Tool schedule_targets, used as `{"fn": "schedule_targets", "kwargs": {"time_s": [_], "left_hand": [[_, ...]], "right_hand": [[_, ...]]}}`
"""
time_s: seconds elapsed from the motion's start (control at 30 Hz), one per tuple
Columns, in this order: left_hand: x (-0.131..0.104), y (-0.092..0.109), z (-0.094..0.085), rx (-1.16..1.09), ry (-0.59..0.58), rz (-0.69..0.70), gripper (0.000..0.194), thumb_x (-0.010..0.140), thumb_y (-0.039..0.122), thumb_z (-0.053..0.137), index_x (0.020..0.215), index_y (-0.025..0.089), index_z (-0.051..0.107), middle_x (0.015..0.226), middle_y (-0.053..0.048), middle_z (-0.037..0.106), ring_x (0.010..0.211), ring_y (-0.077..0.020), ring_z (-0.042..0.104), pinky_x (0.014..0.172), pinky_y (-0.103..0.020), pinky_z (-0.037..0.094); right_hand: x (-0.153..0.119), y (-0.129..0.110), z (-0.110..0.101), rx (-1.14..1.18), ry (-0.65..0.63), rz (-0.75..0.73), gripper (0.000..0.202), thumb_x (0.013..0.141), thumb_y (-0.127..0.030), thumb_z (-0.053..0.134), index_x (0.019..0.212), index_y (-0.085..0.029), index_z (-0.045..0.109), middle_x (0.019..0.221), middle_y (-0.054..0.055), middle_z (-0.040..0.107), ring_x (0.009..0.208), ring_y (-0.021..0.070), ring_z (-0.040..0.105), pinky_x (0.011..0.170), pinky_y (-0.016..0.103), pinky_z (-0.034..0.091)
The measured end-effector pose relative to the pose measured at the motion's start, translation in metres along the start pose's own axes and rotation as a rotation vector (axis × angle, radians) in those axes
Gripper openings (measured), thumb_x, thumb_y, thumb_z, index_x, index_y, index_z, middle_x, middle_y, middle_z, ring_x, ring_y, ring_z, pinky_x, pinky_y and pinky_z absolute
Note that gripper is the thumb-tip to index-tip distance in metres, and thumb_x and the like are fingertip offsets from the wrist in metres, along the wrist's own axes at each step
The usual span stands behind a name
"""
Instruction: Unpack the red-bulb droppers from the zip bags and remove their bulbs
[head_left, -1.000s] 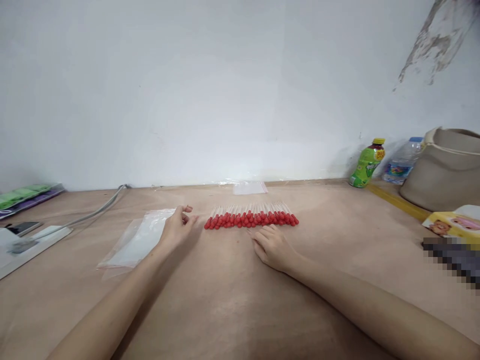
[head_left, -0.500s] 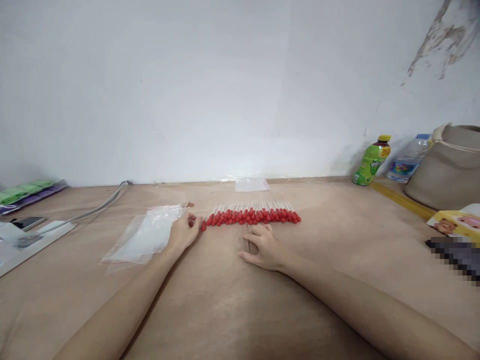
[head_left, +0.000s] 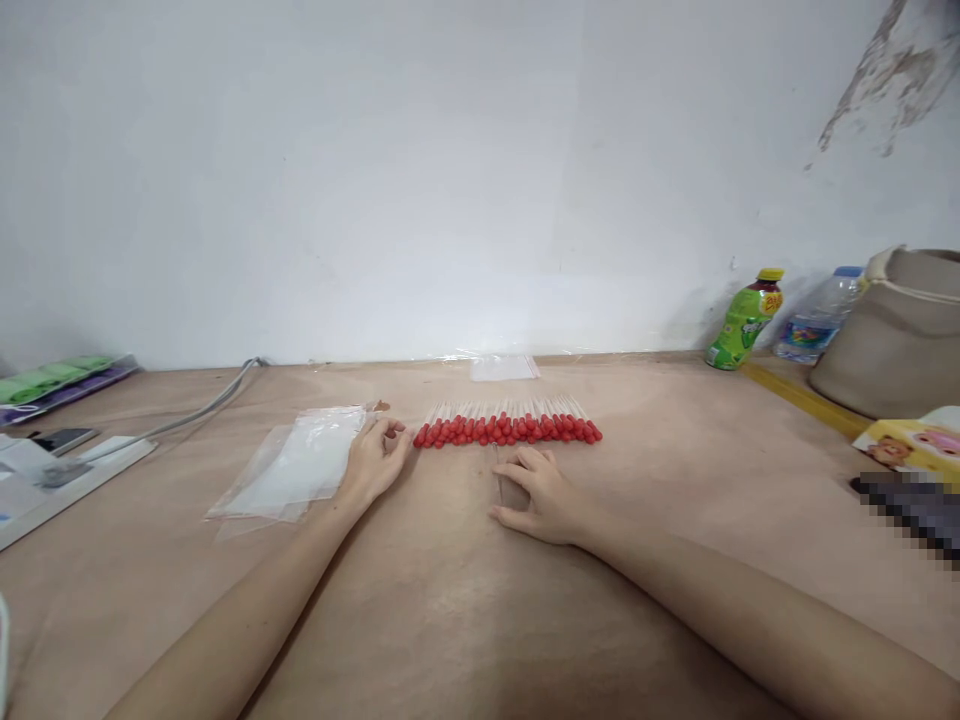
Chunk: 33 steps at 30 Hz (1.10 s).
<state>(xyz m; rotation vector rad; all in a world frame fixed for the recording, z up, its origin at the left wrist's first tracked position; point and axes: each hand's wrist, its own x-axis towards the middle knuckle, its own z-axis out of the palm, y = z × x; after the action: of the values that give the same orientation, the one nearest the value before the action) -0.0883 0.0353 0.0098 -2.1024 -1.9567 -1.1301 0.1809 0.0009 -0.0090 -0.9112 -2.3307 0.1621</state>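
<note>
Red-tipped sticks (head_left: pixel 507 430) lie in a row on the surface (head_left: pixel 450 600) between my left hand (head_left: pixel 375 462), fingers loosely curled beside plastic bags (head_left: pixel 300 470), and my right hand (head_left: pixel 541 492), fingers spread flat.

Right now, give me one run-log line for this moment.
left hand: beside red-tipped sticks, by plastic bags | right hand: flat on table, below row
</note>
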Motion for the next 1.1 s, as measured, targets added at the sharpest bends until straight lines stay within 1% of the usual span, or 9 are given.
{"fn": "schedule_targets", "kwargs": {"time_s": [0.2, 0.43, 0.57, 0.67, 0.73, 0.77, 0.87, 0.97, 1.1], "left_hand": [[0.002, 0.002, 0.005, 0.003, -0.020, 0.029, 0.029, 0.077, 0.045, 0.049, 0.077, 0.019, 0.060, 0.082, -0.004, 0.053, 0.085, -0.0210, 0.051, 0.078, -0.033, 0.041], [0.005, -0.001, 0.010, 0.028, -0.062, 0.061, 0.027, 0.075, 0.044, 0.051, 0.073, 0.019, 0.061, 0.077, -0.003, 0.051, 0.079, -0.0200, 0.052, 0.078, -0.034, 0.041], [0.005, -0.002, 0.010, -0.021, 0.025, 0.027, 0.024, 0.075, 0.040, 0.051, 0.069, 0.018, 0.060, 0.075, -0.003, 0.052, 0.082, -0.0209, 0.052, 0.079, -0.034, 0.041], [-0.001, 0.004, 0.004, -0.052, 0.174, 0.009, 0.022, 0.076, 0.037, 0.051, 0.072, 0.018, 0.061, 0.079, -0.004, 0.051, 0.085, -0.0210, 0.051, 0.081, -0.035, 0.041], [-0.010, 0.013, -0.001, -0.069, 0.249, 0.082, 0.020, 0.077, 0.035, 0.052, 0.078, 0.018, 0.061, 0.082, -0.004, 0.050, 0.086, -0.0202, 0.050, 0.081, -0.034, 0.041], [-0.015, 0.020, -0.003, -0.079, 0.247, 0.148, 0.019, 0.077, 0.034, 0.052, 0.081, 0.018, 0.061, 0.083, -0.004, 0.050, 0.086, -0.0196, 0.050, 0.080, -0.033, 0.041], [-0.035, 0.041, -0.005, -0.106, 0.094, 0.377, 0.014, 0.079, 0.029, 0.052, 0.085, 0.019, 0.060, 0.084, -0.004, 0.051, 0.082, -0.0176, 0.051, 0.076, -0.031, 0.042], [-0.050, 0.057, 0.001, -0.095, -0.015, 0.555, 0.013, 0.081, 0.028, 0.051, 0.086, 0.020, 0.059, 0.084, -0.005, 0.052, 0.080, -0.0174, 0.051, 0.074, -0.032, 0.041], [-0.056, 0.065, 0.009, -0.065, -0.062, 0.714, 0.012, 0.082, 0.026, 0.051, 0.086, 0.020, 0.059, 0.082, -0.005, 0.054, 0.077, -0.0170, 0.049, 0.071, -0.032, 0.039]], "right_hand": [[-0.021, 0.009, -0.011, 0.042, 0.023, -0.056, 0.030, 0.072, -0.033, 0.061, 0.098, -0.017, 0.056, 0.091, 0.007, 0.051, 0.085, 0.0186, 0.048, 0.077, 0.035, 0.041], [-0.027, 0.010, -0.017, 0.076, 0.019, -0.033, 0.032, 0.072, -0.032, 0.061, 0.100, -0.018, 0.056, 0.092, 0.007, 0.051, 0.085, 0.0176, 0.050, 0.075, 0.031, 0.045], [-0.026, 0.010, -0.018, 0.073, 0.038, -0.043, 0.032, 0.071, -0.032, 0.062, 0.100, -0.018, 0.057, 0.093, 0.008, 0.052, 0.086, 0.0181, 0.051, 0.075, 0.032, 0.046], [-0.026, 0.011, -0.016, 0.080, 0.062, -0.048, 0.035, 0.071, -0.031, 0.062, 0.103, -0.019, 0.056, 0.096, 0.008, 0.052, 0.089, 0.0192, 0.052, 0.077, 0.034, 0.047], [-0.027, 0.012, -0.015, 0.062, 0.151, -0.030, 0.041, 0.072, -0.029, 0.060, 0.111, -0.019, 0.052, 0.106, 0.011, 0.049, 0.097, 0.0213, 0.051, 0.081, 0.037, 0.047], [-0.027, 0.013, -0.014, 0.043, 0.221, -0.015, 0.046, 0.073, -0.028, 0.059, 0.117, -0.019, 0.048, 0.113, 0.012, 0.046, 0.102, 0.0226, 0.049, 0.084, 0.038, 0.046], [-0.026, 0.016, -0.014, -0.044, 0.397, -0.001, 0.059, 0.075, -0.031, 0.057, 0.129, -0.021, 0.035, 0.130, 0.014, 0.034, 0.116, 0.0256, 0.041, 0.094, 0.041, 0.041], [-0.025, 0.020, -0.016, -0.099, 0.336, -0.088, 0.064, 0.077, -0.036, 0.057, 0.133, -0.022, 0.031, 0.133, 0.012, 0.035, 0.122, 0.0264, 0.035, 0.099, 0.044, 0.036], [-0.023, 0.023, -0.015, -0.095, 0.189, -0.211, 0.046, 0.081, -0.033, 0.054, 0.124, -0.022, 0.044, 0.129, 0.010, 0.044, 0.125, 0.0241, 0.033, 0.099, 0.047, 0.034]]}}
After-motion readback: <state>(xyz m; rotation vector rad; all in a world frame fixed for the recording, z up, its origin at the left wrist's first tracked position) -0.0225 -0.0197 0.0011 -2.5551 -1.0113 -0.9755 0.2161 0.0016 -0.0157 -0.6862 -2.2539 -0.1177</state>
